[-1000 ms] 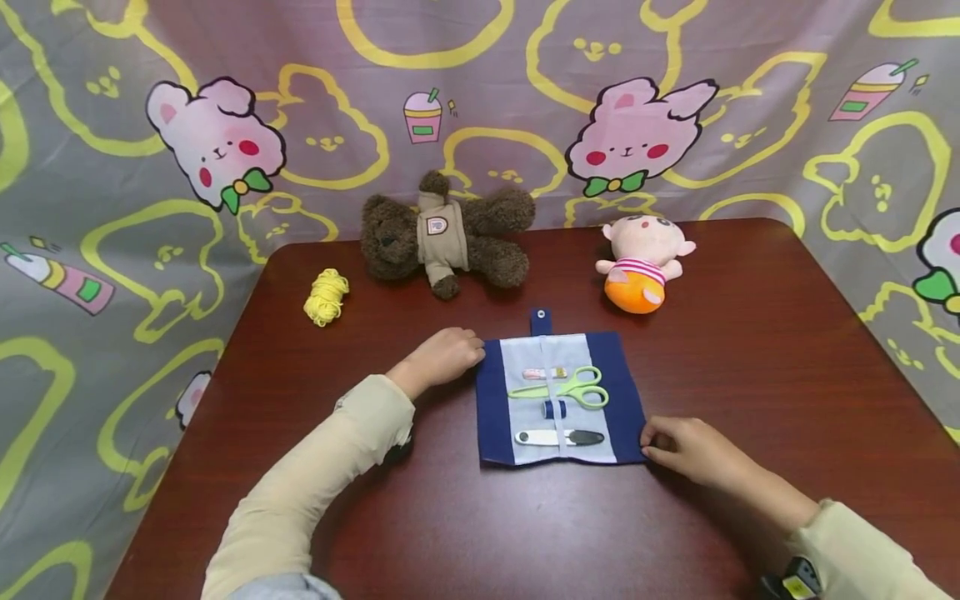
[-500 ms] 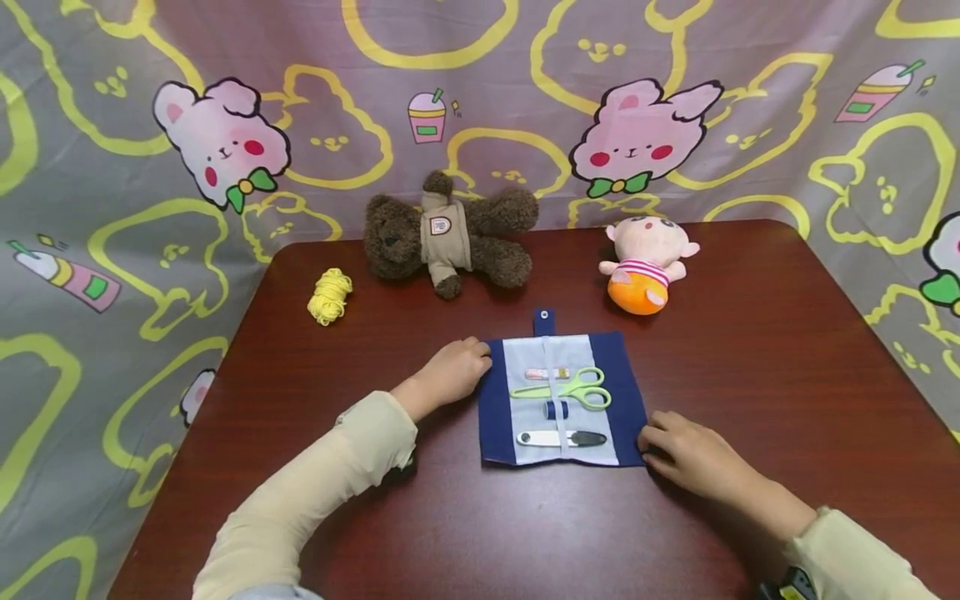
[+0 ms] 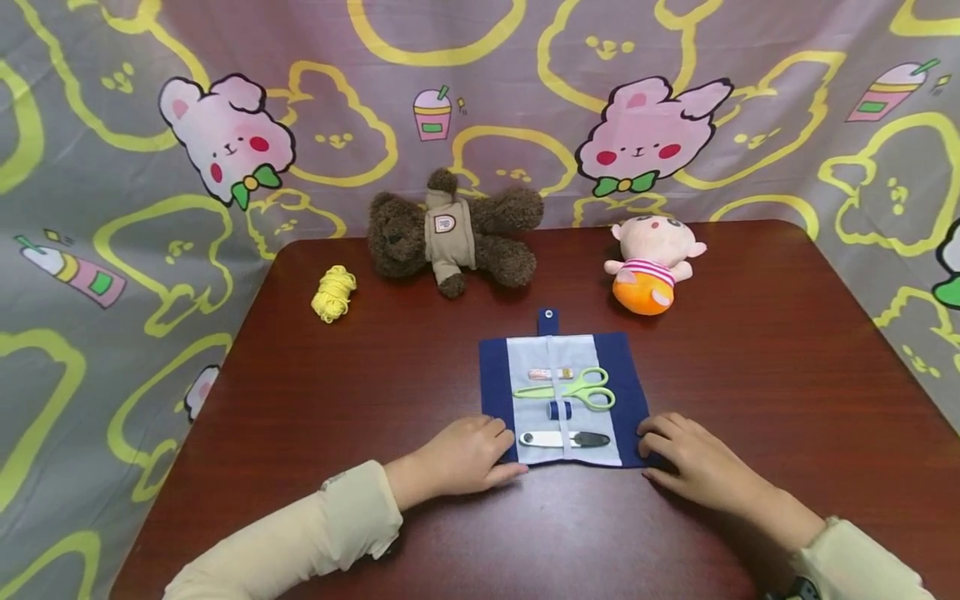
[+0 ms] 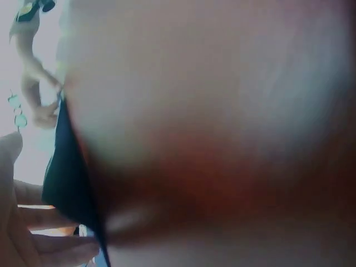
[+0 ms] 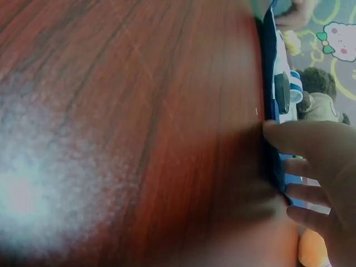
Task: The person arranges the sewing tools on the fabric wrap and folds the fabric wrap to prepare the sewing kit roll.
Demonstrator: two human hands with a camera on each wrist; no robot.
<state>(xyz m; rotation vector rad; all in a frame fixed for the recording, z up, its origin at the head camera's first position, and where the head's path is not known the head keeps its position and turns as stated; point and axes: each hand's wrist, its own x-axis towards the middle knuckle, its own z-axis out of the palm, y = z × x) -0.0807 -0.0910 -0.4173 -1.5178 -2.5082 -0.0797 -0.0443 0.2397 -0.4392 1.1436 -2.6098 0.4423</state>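
Observation:
A navy sewing roll [image 3: 633, 400] lies spread on the table, its snap tab pointing away. A pale elastic strap crosses its light-blue middle. Beneath the strap are green-handled scissors [image 3: 595, 390], a navy thread spool [image 3: 558, 410], a small clear case with pinkish contents [image 3: 550, 374], and white thread snips [image 3: 551, 439] with a black end. My left hand [image 3: 461, 458] holds the roll's near left corner, thumb along the front edge. At the near right corner, my right hand [image 3: 693, 458] grips the cloth between thumb and fingers. In the right wrist view its thumb meets the edge.
Yellow yarn [image 3: 333, 293] sits at the back left. A brown teddy bear [image 3: 450, 237] lies on its side along the back edge, and a pink plush doll [image 3: 648, 267] lies at the back right. A patterned curtain [image 3: 510, 92] hangs behind the table [image 3: 360, 375].
My left hand has slid from the roll's far left corner towards me to the near left corner. My right hand stays at the near right corner, its fingers now further over the edge.

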